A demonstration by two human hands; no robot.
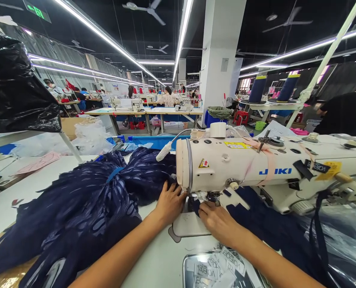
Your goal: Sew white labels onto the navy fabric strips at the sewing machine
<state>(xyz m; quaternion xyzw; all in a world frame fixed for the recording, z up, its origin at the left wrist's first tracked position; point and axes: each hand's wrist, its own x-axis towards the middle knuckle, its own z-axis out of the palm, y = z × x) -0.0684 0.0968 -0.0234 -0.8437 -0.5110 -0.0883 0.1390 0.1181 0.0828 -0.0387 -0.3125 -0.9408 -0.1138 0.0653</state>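
A cream sewing machine stands on the white table. Dark navy patterned fabric lies piled to its left and runs under the machine's head. My left hand rests flat on the fabric just left of the needle area, fingers spread. My right hand presses a small piece of navy fabric onto the metal needle plate right under the presser foot.
A metal tray of white printed labels sits at the near edge. More navy cloth and plastic-wrapped goods lie at right. A black plastic bag hangs at left. Thread cones stand behind; other people work at distant tables.
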